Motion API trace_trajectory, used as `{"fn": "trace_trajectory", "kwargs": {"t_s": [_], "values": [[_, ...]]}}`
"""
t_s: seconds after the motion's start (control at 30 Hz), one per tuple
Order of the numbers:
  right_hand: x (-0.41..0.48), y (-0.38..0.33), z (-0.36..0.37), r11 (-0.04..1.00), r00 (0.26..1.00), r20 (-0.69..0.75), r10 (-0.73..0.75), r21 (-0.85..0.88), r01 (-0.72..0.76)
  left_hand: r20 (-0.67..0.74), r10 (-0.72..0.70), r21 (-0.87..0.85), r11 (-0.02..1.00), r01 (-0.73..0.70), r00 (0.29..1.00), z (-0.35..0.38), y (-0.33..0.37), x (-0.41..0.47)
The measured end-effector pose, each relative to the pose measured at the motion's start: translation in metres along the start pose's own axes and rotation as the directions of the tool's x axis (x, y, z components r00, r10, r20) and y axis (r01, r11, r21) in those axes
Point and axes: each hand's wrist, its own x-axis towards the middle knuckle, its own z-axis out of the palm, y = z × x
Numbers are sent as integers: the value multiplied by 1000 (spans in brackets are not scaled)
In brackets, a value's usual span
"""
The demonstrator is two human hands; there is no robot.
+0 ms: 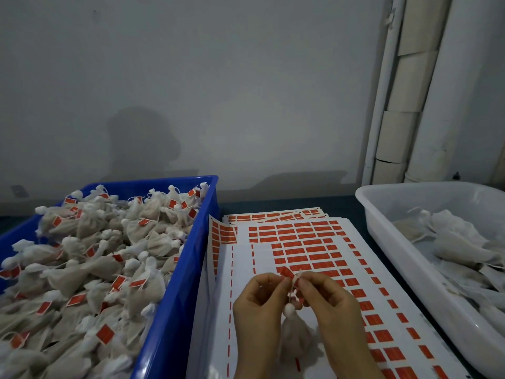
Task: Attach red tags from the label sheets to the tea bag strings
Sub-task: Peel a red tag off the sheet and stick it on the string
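Note:
My left hand (pixel 258 305) pinches a small red tag (pixel 287 272) at its fingertips. My right hand (pixel 328 299) pinches the thin white string (pixel 294 281) of a tea bag (pixel 296 335) right beside the tag. The tea bag hangs below between both hands, its knotted top near my palms. Both hands hover over the top label sheet (pixel 308 250), a white sheet with rows of red tags, many of them peeled off on its left part.
A blue crate (pixel 188 272) on the left is heaped with tagged tea bags. A white tub (pixel 388 222) on the right holds tea bags without tags. More label sheets (pixel 221 236) lie fanned under the top one. A grey wall and pale pipes stand behind.

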Motion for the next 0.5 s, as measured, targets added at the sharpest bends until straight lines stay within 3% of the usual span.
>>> {"fn": "trace_trajectory", "kwargs": {"t_s": [0.5], "values": [[-2, -2, -1, 988, 991, 69, -119, -93, 125, 91, -26, -17, 999, 28, 996, -2, 3, -2]]}}
